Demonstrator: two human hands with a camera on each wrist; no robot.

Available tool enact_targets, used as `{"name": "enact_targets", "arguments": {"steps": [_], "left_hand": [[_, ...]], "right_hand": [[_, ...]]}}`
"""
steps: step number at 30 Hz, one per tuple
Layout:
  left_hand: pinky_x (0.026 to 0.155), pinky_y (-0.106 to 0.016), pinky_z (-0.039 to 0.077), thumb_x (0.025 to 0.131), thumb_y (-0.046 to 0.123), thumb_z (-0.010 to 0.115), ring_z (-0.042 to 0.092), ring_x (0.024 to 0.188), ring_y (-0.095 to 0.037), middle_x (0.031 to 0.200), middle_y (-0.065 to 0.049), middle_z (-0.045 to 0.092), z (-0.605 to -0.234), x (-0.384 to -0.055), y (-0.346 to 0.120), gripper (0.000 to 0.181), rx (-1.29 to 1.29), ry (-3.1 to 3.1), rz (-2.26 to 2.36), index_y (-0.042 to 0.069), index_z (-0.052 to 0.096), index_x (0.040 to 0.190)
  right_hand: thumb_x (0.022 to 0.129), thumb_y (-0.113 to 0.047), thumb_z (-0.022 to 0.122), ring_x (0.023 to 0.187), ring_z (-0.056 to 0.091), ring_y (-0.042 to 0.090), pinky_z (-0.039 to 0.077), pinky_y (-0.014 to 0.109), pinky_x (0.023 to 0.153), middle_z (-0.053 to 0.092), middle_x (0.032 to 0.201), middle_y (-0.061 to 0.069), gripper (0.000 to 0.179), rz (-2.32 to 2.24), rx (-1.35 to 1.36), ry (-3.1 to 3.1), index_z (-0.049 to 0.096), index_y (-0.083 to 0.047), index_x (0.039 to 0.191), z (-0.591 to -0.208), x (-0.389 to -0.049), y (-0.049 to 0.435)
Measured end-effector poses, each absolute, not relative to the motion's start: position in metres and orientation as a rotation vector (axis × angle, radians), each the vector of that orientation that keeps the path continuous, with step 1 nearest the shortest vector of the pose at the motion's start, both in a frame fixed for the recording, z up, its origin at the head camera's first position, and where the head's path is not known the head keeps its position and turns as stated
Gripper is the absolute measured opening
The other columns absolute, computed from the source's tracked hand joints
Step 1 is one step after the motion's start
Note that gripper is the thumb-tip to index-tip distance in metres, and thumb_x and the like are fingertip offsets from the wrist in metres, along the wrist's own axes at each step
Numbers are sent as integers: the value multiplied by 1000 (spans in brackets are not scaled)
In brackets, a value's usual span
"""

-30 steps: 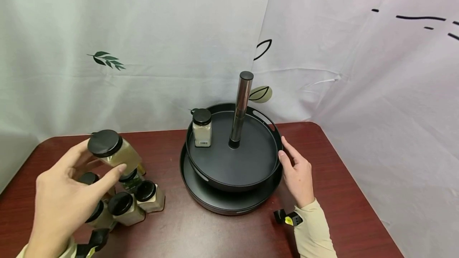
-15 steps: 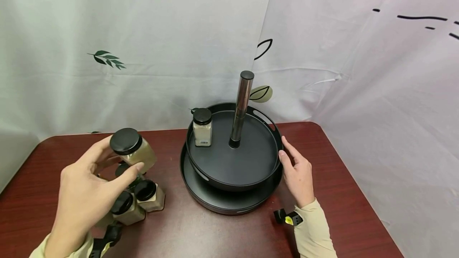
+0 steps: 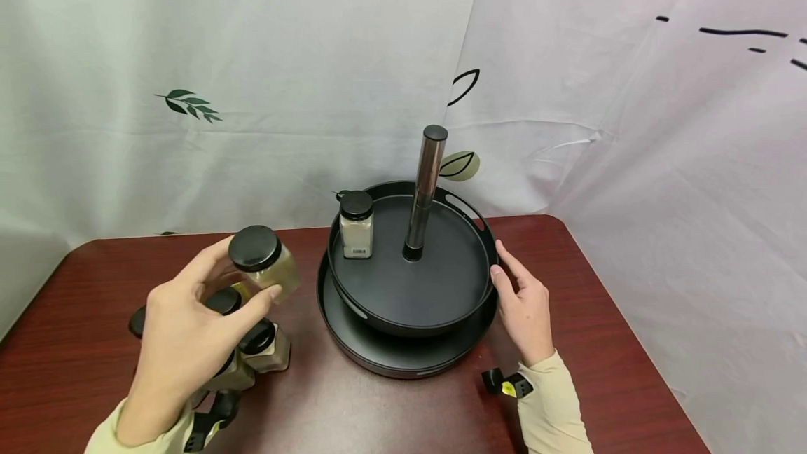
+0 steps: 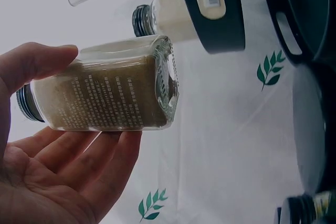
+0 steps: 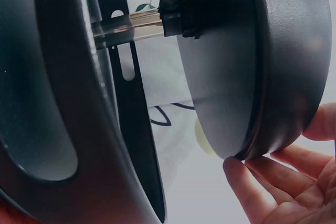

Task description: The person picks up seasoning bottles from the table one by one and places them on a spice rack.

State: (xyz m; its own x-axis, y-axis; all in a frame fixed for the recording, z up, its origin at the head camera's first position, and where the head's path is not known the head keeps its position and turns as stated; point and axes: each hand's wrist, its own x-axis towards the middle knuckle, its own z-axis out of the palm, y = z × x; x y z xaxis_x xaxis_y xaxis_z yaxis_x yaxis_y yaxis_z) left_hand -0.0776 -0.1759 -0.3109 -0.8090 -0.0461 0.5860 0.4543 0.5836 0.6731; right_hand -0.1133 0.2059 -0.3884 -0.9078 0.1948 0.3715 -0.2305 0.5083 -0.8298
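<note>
My left hand (image 3: 189, 342) grips a square glass spice jar (image 3: 275, 273) with a black lid, lifted above the table and tilted. In the left wrist view, pale brown powder fills most of this jar (image 4: 105, 93), with the thumb on one side and fingers on the other. My right hand (image 3: 525, 310) rests its fingertips against the outer rim of the upper tray (image 3: 403, 300) of a black two-tier round stand. The right wrist view shows those fingers (image 5: 252, 187) at the tray's edge. A jar of pale powder (image 3: 356, 233) stands upright on the upper tray's left side.
Several more black-lidded jars (image 3: 270, 349) are grouped on the red-brown table (image 3: 302, 412), partly hidden by the left hand. Out of the upper tray rises a metal post (image 3: 425, 191). The wider lower tray (image 3: 403, 363) sits beneath. White fabric (image 3: 284, 90) hangs behind.
My left hand has moved to the right with the spice jar, closer to the stand. The right hand and the stand have stayed put.
</note>
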Motion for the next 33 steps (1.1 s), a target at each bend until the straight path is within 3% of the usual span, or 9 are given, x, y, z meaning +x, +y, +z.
{"name": "enact_targets", "arguments": {"steps": [5,11,17,23,33], "left_hand": [[77,-10,50,69,-5,88,64,72,-1,93,6,73,-312,-81,-168,69,-364,-2248,-1193,20,67,129],[79,-10,51,68,-3,89,68,87,0,103,5,74,-313,-82,-159,69,-359,-2251,-1241,23,67,128],[69,-9,49,69,-2,90,66,87,1,106,4,74,-315,-84,-154,69,-391,-2252,-1232,23,67,129],[82,-13,53,69,-5,88,68,94,-3,111,2,73,-316,-88,-147,69,-468,-2225,-1289,19,66,130],[85,-16,53,73,3,89,68,102,-4,113,5,73,-316,-92,-136,66,-465,-2265,-1283,23,65,132]], "right_hand": [[104,-19,59,38,35,12,33,24,40,38,45,-5,39,1388,35,-2322,59,-21,143,-388,-113,206],[103,-17,60,40,33,10,33,24,43,45,49,-1,40,1374,36,-2319,59,-20,142,-388,-113,206],[103,-18,60,41,33,9,33,23,44,48,50,0,39,1361,27,-2321,60,-18,142,-388,-114,205],[104,-19,58,40,34,11,33,24,42,43,45,-3,39,1360,23,-2324,59,-21,142,-389,-114,206],[104,-19,59,39,34,11,33,24,41,46,46,-1,39,1359,35,-2317,60,-19,142,-389,-114,206]]}}
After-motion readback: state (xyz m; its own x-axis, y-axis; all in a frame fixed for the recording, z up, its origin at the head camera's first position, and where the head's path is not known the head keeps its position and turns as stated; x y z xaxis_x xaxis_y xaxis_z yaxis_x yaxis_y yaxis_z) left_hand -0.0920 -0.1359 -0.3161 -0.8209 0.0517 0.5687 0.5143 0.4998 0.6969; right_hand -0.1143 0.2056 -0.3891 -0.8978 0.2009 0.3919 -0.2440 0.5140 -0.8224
